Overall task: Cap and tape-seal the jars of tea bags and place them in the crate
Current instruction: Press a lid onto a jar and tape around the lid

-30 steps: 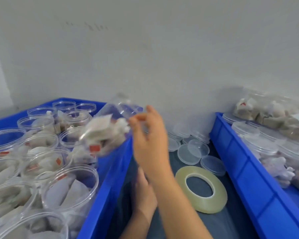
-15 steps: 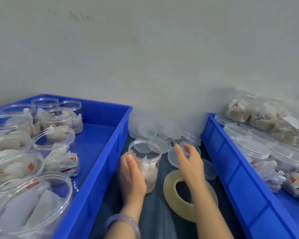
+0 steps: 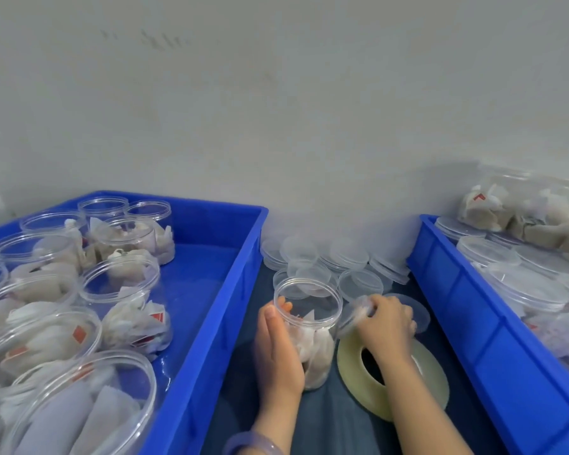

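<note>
An uncapped clear jar of tea bags (image 3: 312,326) stands upright on the dark cloth between two blue crates. My left hand (image 3: 276,353) wraps round the jar's left side. My right hand (image 3: 386,323) sits just right of the jar and pinches a clear lid (image 3: 353,315), tilted on edge. Under my right wrist lies a large roll of clear tape (image 3: 431,385), flat on the cloth. Loose clear lids (image 3: 349,254) are piled against the wall behind the jar.
The left blue crate (image 3: 230,310) holds several open jars of tea bags (image 3: 122,284). The right blue crate (image 3: 467,326) holds capped jars (image 3: 523,290), with more jars lying on top (image 3: 532,211). A grey wall closes the back.
My left hand has stayed on the jar. My right hand moved from the flat lids behind the tape roll toward the jar and now holds a lid lifted on edge.
</note>
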`<action>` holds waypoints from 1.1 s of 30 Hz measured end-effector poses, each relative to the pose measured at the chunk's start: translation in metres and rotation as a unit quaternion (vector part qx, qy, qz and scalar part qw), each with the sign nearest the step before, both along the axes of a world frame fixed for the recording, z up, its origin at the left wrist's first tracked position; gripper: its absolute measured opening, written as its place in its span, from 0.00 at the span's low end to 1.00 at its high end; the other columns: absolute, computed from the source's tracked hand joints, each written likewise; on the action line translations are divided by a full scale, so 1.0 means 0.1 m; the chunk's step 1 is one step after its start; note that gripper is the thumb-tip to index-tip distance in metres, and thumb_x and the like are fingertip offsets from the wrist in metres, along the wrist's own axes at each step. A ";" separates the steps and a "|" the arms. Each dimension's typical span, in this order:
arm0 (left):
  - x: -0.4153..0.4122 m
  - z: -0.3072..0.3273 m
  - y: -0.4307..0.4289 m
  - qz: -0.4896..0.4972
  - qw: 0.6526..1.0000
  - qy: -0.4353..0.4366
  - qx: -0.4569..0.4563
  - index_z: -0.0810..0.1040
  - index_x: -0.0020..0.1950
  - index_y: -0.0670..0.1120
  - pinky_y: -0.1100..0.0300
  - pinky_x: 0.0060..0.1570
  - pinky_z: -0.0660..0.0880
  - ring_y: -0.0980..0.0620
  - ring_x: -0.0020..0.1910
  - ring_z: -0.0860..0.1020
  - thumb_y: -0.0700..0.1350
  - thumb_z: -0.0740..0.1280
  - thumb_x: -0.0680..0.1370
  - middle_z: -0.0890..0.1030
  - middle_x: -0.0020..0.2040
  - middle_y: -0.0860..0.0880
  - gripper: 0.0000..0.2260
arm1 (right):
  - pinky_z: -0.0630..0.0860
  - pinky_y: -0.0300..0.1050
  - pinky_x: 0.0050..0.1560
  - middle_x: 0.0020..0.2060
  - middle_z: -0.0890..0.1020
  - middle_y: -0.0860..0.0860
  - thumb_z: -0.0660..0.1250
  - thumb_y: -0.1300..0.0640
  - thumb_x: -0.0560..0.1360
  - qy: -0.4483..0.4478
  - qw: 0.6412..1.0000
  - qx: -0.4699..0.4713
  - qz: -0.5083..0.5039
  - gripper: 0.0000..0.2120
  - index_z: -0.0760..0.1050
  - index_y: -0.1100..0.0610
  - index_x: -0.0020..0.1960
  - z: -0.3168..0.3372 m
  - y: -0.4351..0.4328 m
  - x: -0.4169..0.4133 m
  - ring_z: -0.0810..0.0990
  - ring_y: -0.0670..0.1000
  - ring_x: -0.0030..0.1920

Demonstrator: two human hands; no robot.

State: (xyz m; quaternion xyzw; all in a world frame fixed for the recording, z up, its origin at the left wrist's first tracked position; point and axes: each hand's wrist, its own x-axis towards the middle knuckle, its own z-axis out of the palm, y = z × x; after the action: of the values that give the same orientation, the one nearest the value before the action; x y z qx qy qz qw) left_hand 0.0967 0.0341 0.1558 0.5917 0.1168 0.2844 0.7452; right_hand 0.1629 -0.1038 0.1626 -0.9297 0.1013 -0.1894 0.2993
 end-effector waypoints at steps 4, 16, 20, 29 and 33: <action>0.00 0.02 0.01 -0.007 1.000 0.003 -0.018 0.78 0.49 0.55 0.59 0.56 0.73 0.58 0.55 0.78 0.61 0.49 0.72 0.82 0.52 0.54 0.20 | 0.72 0.43 0.48 0.54 0.79 0.52 0.69 0.63 0.70 -0.151 0.973 0.170 0.036 0.08 0.72 0.60 0.36 0.23 -0.02 -0.11 0.76 0.49 0.51; -0.10 0.05 0.02 -0.007 0.997 -0.018 0.073 0.73 0.42 0.53 0.75 0.37 0.69 0.65 0.39 0.77 0.39 0.56 0.83 0.78 0.38 0.55 0.14 | 0.70 0.37 0.49 0.43 0.79 0.41 0.68 0.43 0.69 -0.053 0.924 0.114 0.362 0.12 0.71 0.46 0.49 0.89 0.59 -0.79 0.76 0.40 0.49; -0.10 0.06 0.02 -0.050 0.999 -0.009 0.012 0.76 0.44 0.41 0.62 0.38 0.73 0.56 0.38 0.78 0.48 0.51 0.84 0.80 0.38 0.45 0.18 | 0.55 0.50 0.69 0.64 0.70 0.46 0.60 0.41 0.76 -0.048 0.951 -0.107 0.286 0.24 0.66 0.41 0.71 0.87 0.66 -0.73 0.59 0.53 0.71; 0.01 0.03 0.13 -0.054 0.996 -0.038 0.064 0.79 0.38 0.54 0.67 0.37 0.74 0.62 0.36 0.78 0.50 0.50 0.83 0.82 0.36 0.59 0.21 | 0.65 0.44 0.66 0.67 0.71 0.40 0.70 0.37 0.68 -0.023 0.906 -0.107 0.408 0.25 0.72 0.36 0.64 0.87 0.49 -0.70 0.66 0.45 0.67; 0.08 -0.04 0.19 -0.113 0.991 -0.064 0.044 0.83 0.46 0.61 0.50 0.49 0.75 0.55 0.47 0.82 0.61 0.50 0.79 0.85 0.44 0.55 0.21 | 0.68 0.42 0.63 0.62 0.76 0.40 0.74 0.45 0.69 -0.017 0.890 -0.034 0.454 0.18 0.78 0.38 0.58 0.87 0.48 -0.65 0.69 0.42 0.65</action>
State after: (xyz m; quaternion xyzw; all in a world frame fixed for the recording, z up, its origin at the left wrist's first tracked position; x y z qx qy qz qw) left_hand 0.1051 0.0531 0.1518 0.6138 -0.0112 0.2409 0.7517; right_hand 0.0978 -0.0562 0.2494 -0.8806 -0.3430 -0.0521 0.3226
